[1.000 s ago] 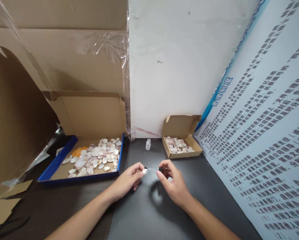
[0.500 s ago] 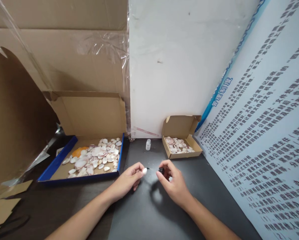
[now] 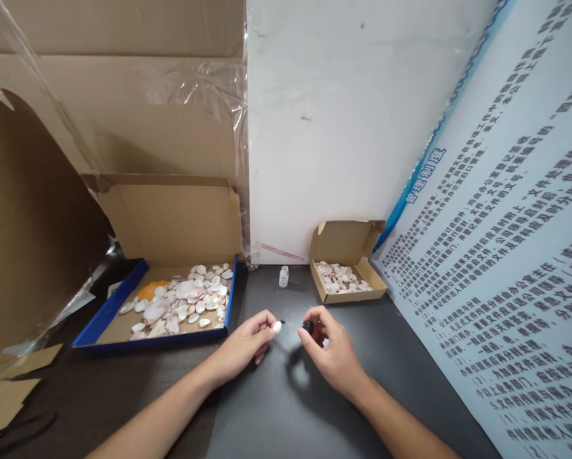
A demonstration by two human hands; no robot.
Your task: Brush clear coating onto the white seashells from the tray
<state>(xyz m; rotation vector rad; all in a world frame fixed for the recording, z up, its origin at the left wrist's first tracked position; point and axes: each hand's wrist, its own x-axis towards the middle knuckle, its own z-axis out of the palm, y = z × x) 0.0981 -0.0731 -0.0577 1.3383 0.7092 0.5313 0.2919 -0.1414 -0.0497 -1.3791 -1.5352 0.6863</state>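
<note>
My left hand (image 3: 253,335) pinches a small white seashell (image 3: 277,327) between thumb and fingertips. A black cap (image 3: 307,326) sits between the thumb and forefinger of my right hand (image 3: 328,344), a short way to the right of the shell. A small dark tip (image 3: 283,322) shows right beside the shell; whether it joins the cap by a thin stem is too faint to tell. Behind both hands, a small clear bottle (image 3: 283,276) with a pale label stands upright, uncapped, on the dark table (image 3: 271,408).
On the left lies an opened blue-edged cardboard box (image 3: 109,319) with many seashells (image 3: 185,296) and an orange item (image 3: 151,291). A smaller brown box (image 3: 350,298) with shells stands at the back right. A printed board (image 3: 496,255) leans along the right side.
The black cap has tilted slightly in my right hand. My left hand and the shell look almost unmoved.
</note>
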